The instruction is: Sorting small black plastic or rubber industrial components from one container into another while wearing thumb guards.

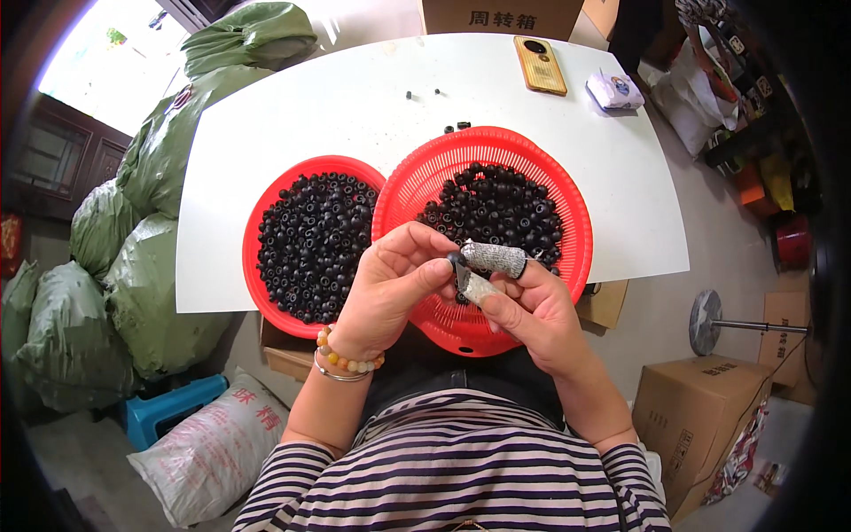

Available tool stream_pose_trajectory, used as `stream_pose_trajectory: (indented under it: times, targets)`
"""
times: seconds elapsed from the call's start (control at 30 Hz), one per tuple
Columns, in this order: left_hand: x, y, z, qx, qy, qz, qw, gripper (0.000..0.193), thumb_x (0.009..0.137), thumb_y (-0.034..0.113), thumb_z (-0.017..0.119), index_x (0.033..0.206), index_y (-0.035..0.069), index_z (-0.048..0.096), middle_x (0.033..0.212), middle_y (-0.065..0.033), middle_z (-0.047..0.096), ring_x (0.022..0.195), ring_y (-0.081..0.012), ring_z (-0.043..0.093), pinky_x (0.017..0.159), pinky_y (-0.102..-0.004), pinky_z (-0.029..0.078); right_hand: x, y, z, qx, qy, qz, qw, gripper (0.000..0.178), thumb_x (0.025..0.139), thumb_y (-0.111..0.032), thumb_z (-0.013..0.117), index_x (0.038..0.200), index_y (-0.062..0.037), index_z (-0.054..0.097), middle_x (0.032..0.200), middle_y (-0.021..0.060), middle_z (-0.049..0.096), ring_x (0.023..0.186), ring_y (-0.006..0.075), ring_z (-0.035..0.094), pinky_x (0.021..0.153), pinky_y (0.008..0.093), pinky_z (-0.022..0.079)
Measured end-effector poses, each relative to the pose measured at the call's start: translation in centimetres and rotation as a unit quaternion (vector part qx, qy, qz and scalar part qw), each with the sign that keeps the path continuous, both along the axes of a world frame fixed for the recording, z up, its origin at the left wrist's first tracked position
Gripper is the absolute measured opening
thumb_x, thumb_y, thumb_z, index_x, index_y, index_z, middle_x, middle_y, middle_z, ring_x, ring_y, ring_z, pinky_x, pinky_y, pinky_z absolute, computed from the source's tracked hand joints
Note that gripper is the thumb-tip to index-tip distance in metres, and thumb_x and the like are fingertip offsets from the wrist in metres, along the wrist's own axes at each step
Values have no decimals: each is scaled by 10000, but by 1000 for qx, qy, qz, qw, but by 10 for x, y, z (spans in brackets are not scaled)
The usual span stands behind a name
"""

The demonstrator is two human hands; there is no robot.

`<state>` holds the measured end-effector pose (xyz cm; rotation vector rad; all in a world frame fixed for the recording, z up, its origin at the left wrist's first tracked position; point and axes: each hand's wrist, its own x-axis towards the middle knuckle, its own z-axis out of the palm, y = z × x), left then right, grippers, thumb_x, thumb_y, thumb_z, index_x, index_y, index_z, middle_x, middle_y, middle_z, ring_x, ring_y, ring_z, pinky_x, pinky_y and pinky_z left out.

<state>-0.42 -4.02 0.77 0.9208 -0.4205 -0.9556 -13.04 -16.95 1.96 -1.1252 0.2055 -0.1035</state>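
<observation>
"Where is the small black piece?"

"The small black piece [456,258] sits at the fingertips of the left hand [403,270], pinched between finger and thumb, above the red basket [579,213]."

"And the right hand?"

"The right hand [542,310] is just beside it, to the right. Its finger and thumb wear pale wraps [495,258] and narrowly grip what looks like a thin grey blade [462,277]."

"How do they line up?"

"The piece lies up and left of the wrapped thumb. It is roundish, without a clear long axis; the blade points roughly away from the body. Whether they touch, I cannot tell."
</observation>
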Motion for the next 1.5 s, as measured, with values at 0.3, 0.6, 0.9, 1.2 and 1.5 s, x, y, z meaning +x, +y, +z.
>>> stream_pose_trajectory:
  times: [0.3,0.6,0.9,1.2,1.5]
  targets:
    - [0,1,-3,-9,3,6,1000,87,810,29,559,893,7,545,784,-48,591,655,-80,556,618,-195,470,0,0,1,-10,4,-4,1000,327,844,-100,537,1144,5,459,1011,27,562,816,20,494,649,157,400]
    - [-1,-1,-7,-40,8,6,999,107,793,24,570,895,8,539,849,-68,550,654,-91,527,618,-203,445,0,4,5,-24,-13,-28,999,295,849,-73,515,1125,30,488,1012,62,584,928,108,539,840,240,412]
    - [-3,-3,-3,-56,83,-24,995,97,835,78,533,911,21,513,806,-56,536,626,-84,514,586,-218,463,-4,-3,-2,29,-7,-14,999,289,851,-80,517,1122,17,487,970,46,587,806,39,511,707,180,409]
    - [-4,-5,-6,-63,103,-14,993,112,876,143,476,920,41,459,754,-36,493,585,-58,483,506,-205,476,0,0,3,23,-40,8,999,361,854,-81,514,1182,22,405,1058,76,547,921,82,513,802,212,400]
    - [-3,-6,-4,-78,125,-40,988,85,873,138,486,865,55,474,731,-33,535,595,-65,529,547,-214,500,2,-1,4,25,-63,21,997,348,860,-86,504,1170,34,404,1054,91,547,957,124,523,861,254,397]
